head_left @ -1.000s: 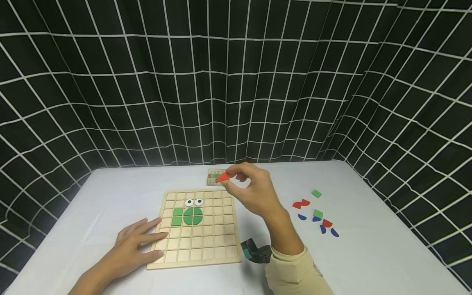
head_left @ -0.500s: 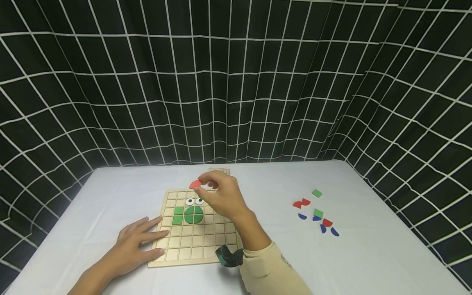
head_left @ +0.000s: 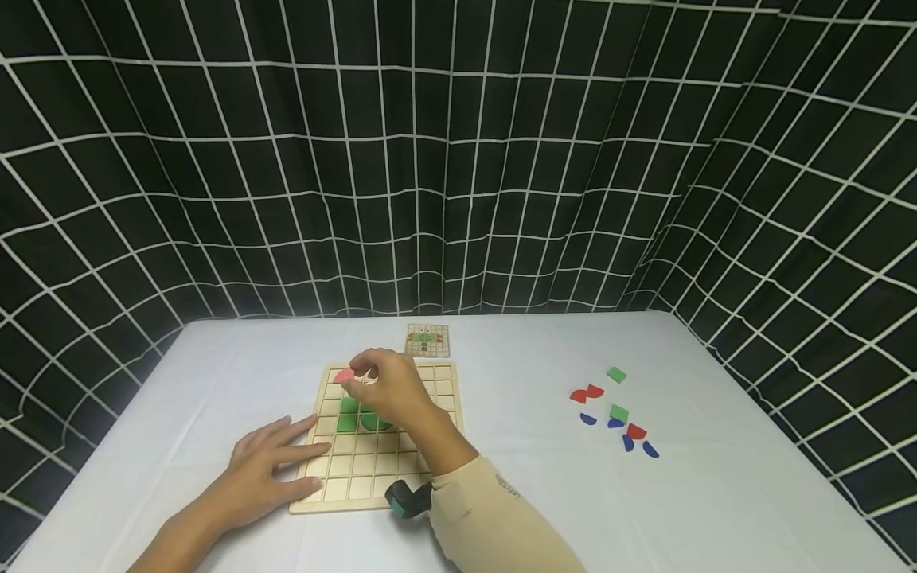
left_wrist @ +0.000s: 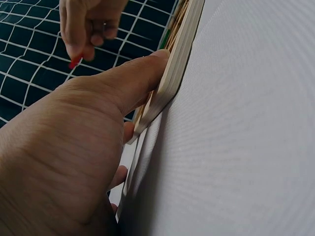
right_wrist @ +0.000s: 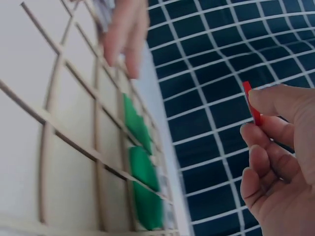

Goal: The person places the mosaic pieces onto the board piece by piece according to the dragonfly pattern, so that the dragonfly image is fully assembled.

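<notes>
My right hand [head_left: 390, 387] pinches a red quarter-circle tile [head_left: 344, 375] between thumb and fingers, above the far left part of the wooden grid board [head_left: 372, 469]. In the right wrist view the red tile [right_wrist: 252, 103] stands edge-on, clear of the board. My left hand [head_left: 261, 469] lies with spread fingers on the board's left edge; its thumb [left_wrist: 142, 73] touches the rim in the left wrist view. Green square tiles [head_left: 347, 422] sit in the grid beside rounded green tiles [head_left: 374, 422], which my right hand partly covers. The white eye tiles are hidden behind that hand.
A small pattern card [head_left: 427, 341] lies behind the board. To the right on the white table [head_left: 516, 414] are scattered loose red tiles [head_left: 636, 431], green tiles [head_left: 618, 413] and blue tiles [head_left: 650, 450]. A dark gridded curtain [head_left: 444, 159] surrounds the table.
My right hand has carried the red tile left, from near the pattern card to above the board's far left part. The card shows again. My left hand keeps its place on the board's edge.
</notes>
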Motion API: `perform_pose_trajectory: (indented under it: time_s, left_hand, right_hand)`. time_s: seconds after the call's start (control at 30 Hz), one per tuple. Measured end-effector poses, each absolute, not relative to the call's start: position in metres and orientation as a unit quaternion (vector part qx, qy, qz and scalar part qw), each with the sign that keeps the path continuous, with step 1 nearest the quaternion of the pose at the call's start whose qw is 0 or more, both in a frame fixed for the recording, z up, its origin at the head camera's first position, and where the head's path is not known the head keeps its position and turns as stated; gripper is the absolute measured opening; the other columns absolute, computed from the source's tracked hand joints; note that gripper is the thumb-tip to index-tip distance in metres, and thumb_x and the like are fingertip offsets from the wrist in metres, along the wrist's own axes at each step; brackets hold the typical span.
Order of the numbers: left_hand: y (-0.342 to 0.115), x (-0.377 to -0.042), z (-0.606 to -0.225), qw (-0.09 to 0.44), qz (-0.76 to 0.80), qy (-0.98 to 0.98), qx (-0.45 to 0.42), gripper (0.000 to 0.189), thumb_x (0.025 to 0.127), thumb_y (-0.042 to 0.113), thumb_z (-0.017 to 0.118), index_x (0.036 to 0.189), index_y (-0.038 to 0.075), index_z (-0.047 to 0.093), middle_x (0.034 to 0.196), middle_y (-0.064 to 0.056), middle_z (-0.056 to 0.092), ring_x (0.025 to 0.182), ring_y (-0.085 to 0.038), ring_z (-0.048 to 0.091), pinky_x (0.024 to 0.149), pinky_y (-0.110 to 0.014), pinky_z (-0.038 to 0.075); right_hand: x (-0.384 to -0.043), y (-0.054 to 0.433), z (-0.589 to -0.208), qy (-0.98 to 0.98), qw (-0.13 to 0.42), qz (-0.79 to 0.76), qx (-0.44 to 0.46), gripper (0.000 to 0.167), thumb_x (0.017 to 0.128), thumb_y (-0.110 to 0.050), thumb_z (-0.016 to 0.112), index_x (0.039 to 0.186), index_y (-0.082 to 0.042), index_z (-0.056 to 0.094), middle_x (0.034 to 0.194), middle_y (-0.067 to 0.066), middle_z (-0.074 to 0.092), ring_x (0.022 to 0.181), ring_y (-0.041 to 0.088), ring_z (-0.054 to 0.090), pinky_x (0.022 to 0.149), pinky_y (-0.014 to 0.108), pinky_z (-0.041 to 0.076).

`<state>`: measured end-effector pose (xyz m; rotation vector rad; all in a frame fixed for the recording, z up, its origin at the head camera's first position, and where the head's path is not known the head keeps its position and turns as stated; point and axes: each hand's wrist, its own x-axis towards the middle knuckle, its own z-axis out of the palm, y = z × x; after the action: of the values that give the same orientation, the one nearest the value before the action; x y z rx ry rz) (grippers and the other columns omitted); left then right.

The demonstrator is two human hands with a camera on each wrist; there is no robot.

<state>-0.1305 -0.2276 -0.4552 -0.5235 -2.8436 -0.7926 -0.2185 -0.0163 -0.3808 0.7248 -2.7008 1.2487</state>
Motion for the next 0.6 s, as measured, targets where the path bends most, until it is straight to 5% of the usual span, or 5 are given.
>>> perform_pose_trajectory:
  time_s: [0.6]
  left_hand:
    - [-0.228,-0.13,-0.457,0.063,-0.269,-0.946,-0.168,0.043,0.075,0.056,0.068,0.114,0.038,0.065,0.143,-0.002,0.045,0.134,-0.039,0.029,0.102,-0.063,0.014]
  right_hand:
    - [-0.23,-0.048,-0.417,-0.919,-0.048,0.333,0.206,0.028,0.08,-0.032,0.073,0.104,-0.017,0.068,0.09,-0.011,0.065,0.089,0.005,0.057,0.078,0.018,0.05]
